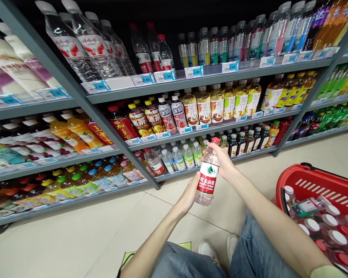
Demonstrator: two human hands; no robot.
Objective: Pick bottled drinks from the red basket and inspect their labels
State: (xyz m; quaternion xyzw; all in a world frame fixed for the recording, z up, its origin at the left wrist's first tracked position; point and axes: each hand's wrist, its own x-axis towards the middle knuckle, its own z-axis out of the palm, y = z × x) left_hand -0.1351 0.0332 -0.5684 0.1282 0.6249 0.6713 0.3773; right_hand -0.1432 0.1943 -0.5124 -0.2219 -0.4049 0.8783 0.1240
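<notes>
A clear water bottle (207, 175) with a red label and red cap is held upright in front of the lowest shelf. My right hand (222, 160) is wrapped round its upper part near the cap. My left hand (190, 193) grips the lower part from behind, fingers mostly hidden by the bottle. Both forearms reach forward from the bottom of the view. On the bottom shelf just behind the bottle stand more water bottles (178, 157) with white caps.
Grey shelves (191, 82) full of drinks run across the view, with price tags on their edges. A red shopping basket (316, 185) holding several capped bottles sits at the right on the tiled floor (89, 231). My knees and white shoes (210, 251) are below.
</notes>
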